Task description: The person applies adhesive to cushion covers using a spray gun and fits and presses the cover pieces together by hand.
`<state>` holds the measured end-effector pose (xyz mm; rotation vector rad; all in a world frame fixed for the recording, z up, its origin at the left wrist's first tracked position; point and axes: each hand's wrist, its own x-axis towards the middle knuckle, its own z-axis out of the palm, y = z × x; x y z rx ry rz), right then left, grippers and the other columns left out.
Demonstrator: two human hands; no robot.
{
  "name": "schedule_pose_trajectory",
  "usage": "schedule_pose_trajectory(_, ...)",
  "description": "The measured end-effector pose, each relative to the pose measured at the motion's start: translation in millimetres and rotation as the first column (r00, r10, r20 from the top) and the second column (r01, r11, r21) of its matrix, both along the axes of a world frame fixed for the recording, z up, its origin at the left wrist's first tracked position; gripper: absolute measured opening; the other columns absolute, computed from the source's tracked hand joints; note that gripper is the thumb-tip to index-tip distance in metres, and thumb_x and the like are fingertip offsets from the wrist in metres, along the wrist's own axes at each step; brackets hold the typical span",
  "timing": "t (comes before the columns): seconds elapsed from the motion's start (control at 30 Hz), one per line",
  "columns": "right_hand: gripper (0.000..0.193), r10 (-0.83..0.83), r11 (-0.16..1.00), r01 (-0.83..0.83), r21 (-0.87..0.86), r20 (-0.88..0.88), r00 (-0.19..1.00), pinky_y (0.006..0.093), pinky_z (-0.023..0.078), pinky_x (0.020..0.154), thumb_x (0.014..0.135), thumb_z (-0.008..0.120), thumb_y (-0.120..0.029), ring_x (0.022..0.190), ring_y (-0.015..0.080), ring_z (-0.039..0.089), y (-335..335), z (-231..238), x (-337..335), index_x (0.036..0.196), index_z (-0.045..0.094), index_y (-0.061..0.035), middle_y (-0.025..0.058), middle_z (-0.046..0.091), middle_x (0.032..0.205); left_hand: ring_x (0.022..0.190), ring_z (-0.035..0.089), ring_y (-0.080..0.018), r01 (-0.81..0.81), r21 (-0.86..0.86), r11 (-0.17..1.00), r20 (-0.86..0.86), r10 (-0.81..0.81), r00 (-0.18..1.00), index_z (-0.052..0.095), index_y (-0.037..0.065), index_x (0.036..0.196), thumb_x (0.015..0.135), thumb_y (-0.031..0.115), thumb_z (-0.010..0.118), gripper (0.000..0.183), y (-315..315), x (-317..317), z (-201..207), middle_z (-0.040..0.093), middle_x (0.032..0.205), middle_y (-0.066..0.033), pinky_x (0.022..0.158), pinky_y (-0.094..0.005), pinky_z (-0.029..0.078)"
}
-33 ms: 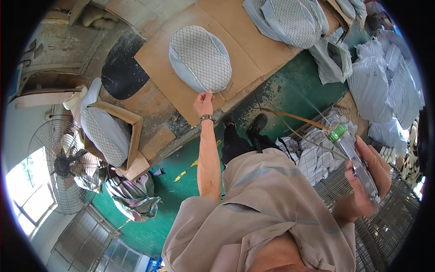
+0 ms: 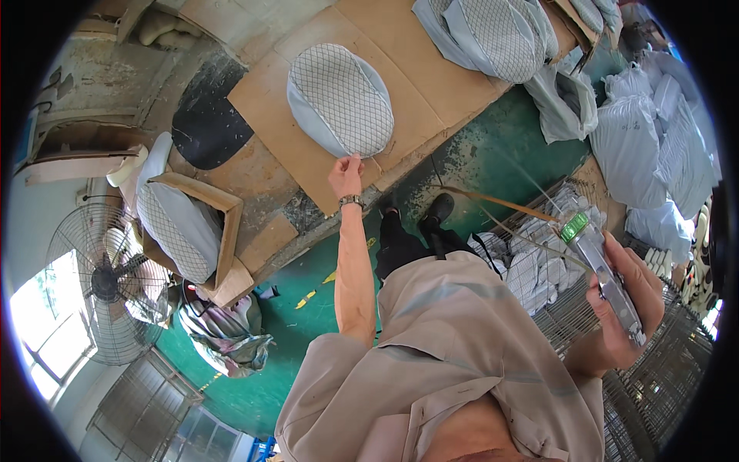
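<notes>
Two bare hands: the left hand (image 2: 346, 177) at the table's edge, the right hand (image 2: 645, 299) well apart from it, out to the person's right.
Left fingers: drawn together, touching the near edge of the quilted cushion (image 2: 339, 100); too small to tell whether they pinch its fabric.
Right fingers: wrapped around a silver metal tool (image 2: 612, 289) with a green part at its far end.
Quilted cushion: white with dark diamond lines and plain pale sides, lying on a cardboard sheet (image 2: 419, 69) on the table (image 2: 231, 181).
Tan strap: a narrow strap (image 2: 500, 199) stretching between the tool and the table side.
Cushion stack: more quilted cushions (image 2: 493, 38) at the table's far right.
Black pad: a rounded pad (image 2: 204, 123) left of the cardboard.
Fan: a caged fan (image 2: 105, 283) at far left.
</notes>
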<state>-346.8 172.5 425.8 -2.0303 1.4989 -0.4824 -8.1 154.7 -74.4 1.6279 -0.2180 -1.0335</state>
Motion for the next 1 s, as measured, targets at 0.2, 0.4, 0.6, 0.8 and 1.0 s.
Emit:
schedule_pose_trajectory(0.2,0.063,0.148,0.987,-0.15,0.063,0.044,0.988,0.0292,0.047,0.067,0.076,0.076,-0.031,0.07,0.0215,0.064,10,7,-11,0.122,0.065,0.012,0.0139,0.067,0.081,0.065,0.065,-0.0103,0.079,-0.027,0.997,-0.013,-0.079,0.997,0.067,0.0,0.088,0.088,0.016,0.076,0.019,1,8,8,0.069,0.074,-0.0047,0.058,-0.0237,0.051)
schedule_pose_trajectory(0.4,0.064,0.041,0.998,-0.045,0.038,0.106,0.994,0.0297,0.045,0.063,0.07,0.077,-0.025,0.068,0.0222,0.063,23,-2,-1,0.12,0.065,0.0124,0.0155,0.064,0.079,0.063,0.063,-0.0104,0.145,-0.023,0.989,0.095,-0.142,0.985,0.067,-0.001,0.086,0.087,0.011,0.074,0.014,-1,14,47,0.068,0.073,-0.0049,0.06,-0.0249,0.051)
schedule_pose_trajectory(0.6,0.065,0.018,0.994,-0.036,0.107,0.165,0.986,0.0293,0.044,0.062,0.066,0.077,-0.018,0.066,0.023,0.061,9,-31,-7,0.122,0.065,0.0099,0.016,0.063,0.08,0.062,0.063,-0.0126,0.028,-0.174,0.984,0.13,-0.005,0.991,0.067,-0.003,0.084,0.085,0.005,0.072,0.009,-30,42,159,0.068,0.072,-0.008,0.059,-0.0251,0.051)
schedule_pose_trajectory(0.8,0.064,0.13,0.986,-0.152,0.074,0.245,0.961,0.0309,0.047,0.066,0.064,0.076,-0.008,0.072,0.026,0.064,-22,-38,-34,0.125,0.064,0.0084,0.0179,0.065,0.087,0.056,0.063,-0.0179,0.143,0.215,0.966,0.129,-0.173,0.977,0.068,-0.004,0.081,0.083,0.009,0.07,0.013,-41,91,140,0.068,0.069,-0.0098,0.056,-0.0291,0.053)
schedule_pose_trajectory(1.0,0.059,0.121,0.987,-0.148,0.069,0.306,0.944,0.0309,0.048,0.068,0.07,0.075,-0.001,0.075,0.0271,0.065,-51,-49,-55,0.127,0.063,0.0072,0.0179,0.066,0.09,0.077,0.067,-0.0212,0.068,-0.46,0.885,0.065,-0.043,0.997,0.068,-0.003,0.087,0.084,0.009,0.065,0.013,-145,73,277,0.068,0.084,-0.0111,0.072,-0.0388,0.058)
